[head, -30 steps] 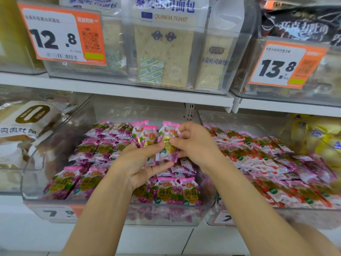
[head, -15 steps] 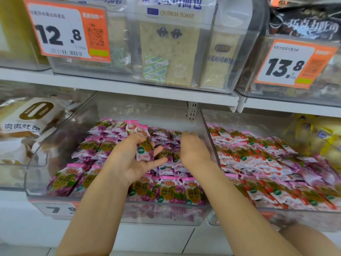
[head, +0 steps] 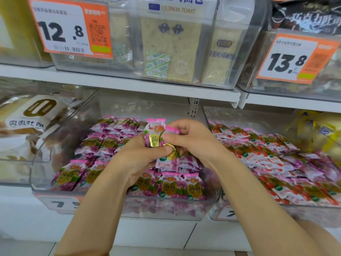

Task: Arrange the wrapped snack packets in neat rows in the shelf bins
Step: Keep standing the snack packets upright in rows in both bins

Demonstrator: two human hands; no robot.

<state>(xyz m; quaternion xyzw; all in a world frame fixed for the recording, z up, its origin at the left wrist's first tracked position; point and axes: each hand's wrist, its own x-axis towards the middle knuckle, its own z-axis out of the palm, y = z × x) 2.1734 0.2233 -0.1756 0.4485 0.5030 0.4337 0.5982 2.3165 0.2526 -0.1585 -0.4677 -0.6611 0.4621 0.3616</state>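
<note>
Left hand (head: 140, 159) and right hand (head: 193, 143) together clamp packets (head: 155, 134) above the bin (head: 129, 209) — light, crinkly, likely slippery; pinch the flat sealed ends.

Price label (head: 59, 203) half behind forearm (head: 96, 209), bottom packets (head: 156, 207) blurred through bin wall (head: 206, 209)

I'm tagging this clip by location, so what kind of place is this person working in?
Most likely a shop's snack aisle: orange-and-white price tags reading 12.8 and 13.8 are fixed to clear plastic shelf bins, one bin holds rows of pink-and-purple wrapped snack packets, and packaged quinoa toast sits above.
</note>
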